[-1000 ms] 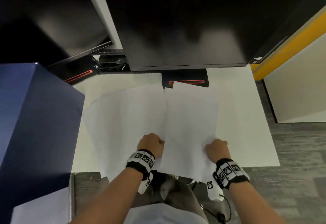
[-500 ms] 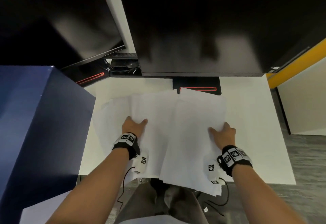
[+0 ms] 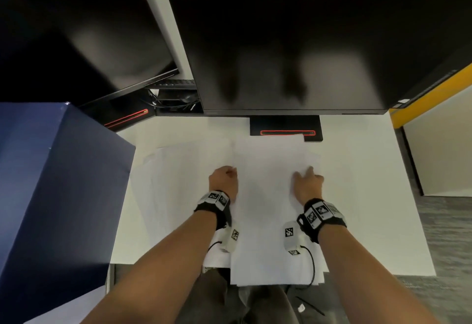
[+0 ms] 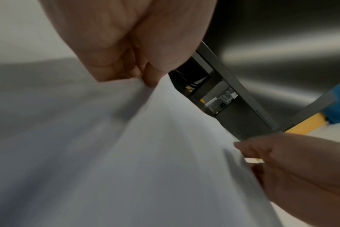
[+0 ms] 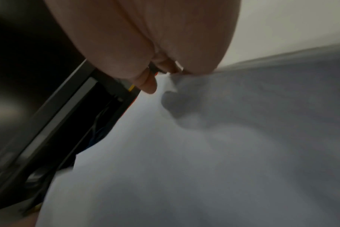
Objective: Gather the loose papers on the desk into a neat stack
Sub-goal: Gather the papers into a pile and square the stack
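Both hands on the papers at the desk's near edge

Left hand [image 3: 223,179] pinched the papers [image 3: 265,211] with curled fingers; right hand [image 3: 307,183] gripped them too, on the white desk [image 3: 370,196].

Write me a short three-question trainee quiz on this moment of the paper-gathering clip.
1. True or false: the papers overhang the near edge of the white desk.
2. What stands at the desk's left side? A) blue box B) printer C) chair
3. Fill in: at the far end, the papers reach the base of the centre ____.

Key
1. True; the sheets stick out past the desk edge between the forearms.
2. A, the blue box.
3. Monitor; its stand base has a red outline. The left hand and right hand rest on the papers.
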Action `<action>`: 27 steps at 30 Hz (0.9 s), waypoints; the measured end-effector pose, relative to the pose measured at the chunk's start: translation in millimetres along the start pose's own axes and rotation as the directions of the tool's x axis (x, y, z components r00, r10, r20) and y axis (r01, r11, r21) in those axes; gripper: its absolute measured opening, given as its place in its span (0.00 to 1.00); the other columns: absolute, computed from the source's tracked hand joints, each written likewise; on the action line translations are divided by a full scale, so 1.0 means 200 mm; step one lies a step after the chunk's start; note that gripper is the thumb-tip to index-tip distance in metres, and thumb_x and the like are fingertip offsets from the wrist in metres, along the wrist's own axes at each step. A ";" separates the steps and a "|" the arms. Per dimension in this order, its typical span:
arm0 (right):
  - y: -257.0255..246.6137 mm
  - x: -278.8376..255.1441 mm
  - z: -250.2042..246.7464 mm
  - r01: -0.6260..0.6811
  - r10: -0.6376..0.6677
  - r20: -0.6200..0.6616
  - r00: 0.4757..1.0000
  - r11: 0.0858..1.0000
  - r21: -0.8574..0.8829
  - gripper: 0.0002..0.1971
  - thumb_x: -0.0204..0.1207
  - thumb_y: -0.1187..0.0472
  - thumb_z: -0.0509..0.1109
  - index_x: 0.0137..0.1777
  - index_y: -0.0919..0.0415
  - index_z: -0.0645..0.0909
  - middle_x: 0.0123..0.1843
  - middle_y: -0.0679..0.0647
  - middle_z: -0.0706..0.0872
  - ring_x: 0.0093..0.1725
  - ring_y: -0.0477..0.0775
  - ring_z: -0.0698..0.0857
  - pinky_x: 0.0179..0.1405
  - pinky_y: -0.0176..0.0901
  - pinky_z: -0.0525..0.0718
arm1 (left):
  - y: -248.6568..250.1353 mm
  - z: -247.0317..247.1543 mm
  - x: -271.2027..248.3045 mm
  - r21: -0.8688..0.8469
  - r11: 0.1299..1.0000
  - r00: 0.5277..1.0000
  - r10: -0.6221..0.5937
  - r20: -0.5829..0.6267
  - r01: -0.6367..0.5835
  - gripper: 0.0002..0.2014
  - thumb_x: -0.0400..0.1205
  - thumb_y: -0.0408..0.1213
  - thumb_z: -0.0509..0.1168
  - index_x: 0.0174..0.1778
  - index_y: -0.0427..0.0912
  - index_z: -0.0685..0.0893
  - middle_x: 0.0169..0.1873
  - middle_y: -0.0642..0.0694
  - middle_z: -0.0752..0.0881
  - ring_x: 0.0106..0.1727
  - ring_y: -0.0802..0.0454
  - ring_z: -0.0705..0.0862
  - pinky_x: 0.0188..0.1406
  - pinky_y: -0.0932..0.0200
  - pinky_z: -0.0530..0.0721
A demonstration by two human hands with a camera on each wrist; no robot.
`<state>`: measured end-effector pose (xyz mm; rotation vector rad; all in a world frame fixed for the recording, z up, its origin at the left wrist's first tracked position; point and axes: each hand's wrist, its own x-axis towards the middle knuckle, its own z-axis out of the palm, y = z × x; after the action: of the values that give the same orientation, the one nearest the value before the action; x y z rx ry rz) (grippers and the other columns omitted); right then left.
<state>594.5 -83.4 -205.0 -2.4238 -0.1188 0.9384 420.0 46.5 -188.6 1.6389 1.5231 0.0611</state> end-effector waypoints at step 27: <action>0.22 -0.10 -0.13 -0.060 0.067 -0.111 0.992 0.996 0.068 0.40 0.69 0.38 0.67 0.74 0.68 0.75 0.72 0.67 0.77 0.65 0.69 0.82 0.69 0.55 0.79 | -0.48 -0.54 0.06 0.020 0.929 0.897 -0.351 -0.269 0.370 0.43 0.71 0.59 0.72 0.77 0.38 0.68 0.71 0.37 0.74 0.70 0.34 0.77 0.66 0.38 0.80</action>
<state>592.9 -137.3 -199.1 -2.4262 0.0297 0.8177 285.5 103.1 -186.6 1.4151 2.0341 0.0213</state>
